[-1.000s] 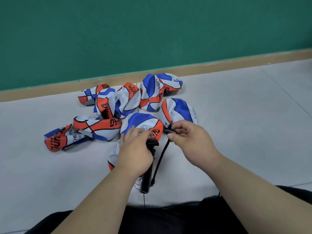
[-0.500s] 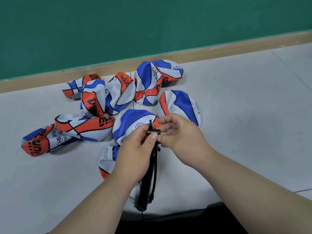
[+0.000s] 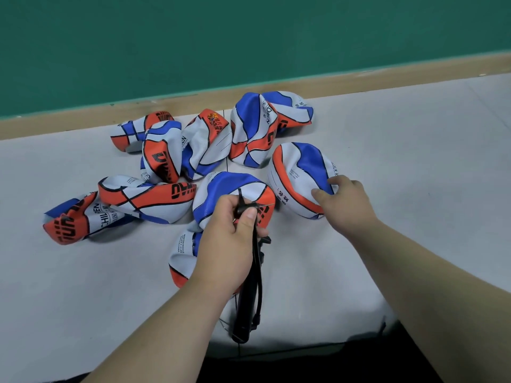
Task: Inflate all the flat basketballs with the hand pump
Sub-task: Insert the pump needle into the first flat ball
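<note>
Both hands busy: my left hand (image 3: 229, 241) pinches the hand pump (image 3: 244, 308) by its needle (image 3: 268, 205), my right hand (image 3: 344, 201) grips a flat basketball (image 3: 298, 175); a crooked jab could bend it.

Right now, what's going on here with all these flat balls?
A person is getting ready to pump up flat basketballs piled on a grey surface. The left hand grips the black pump, pinching its needle at the thumb. The right hand is on the ball at the right of the pile, fingers on its blue panel; whether it grips is unclear. The needle is in no ball yet, and every ball looks flat.
</note>
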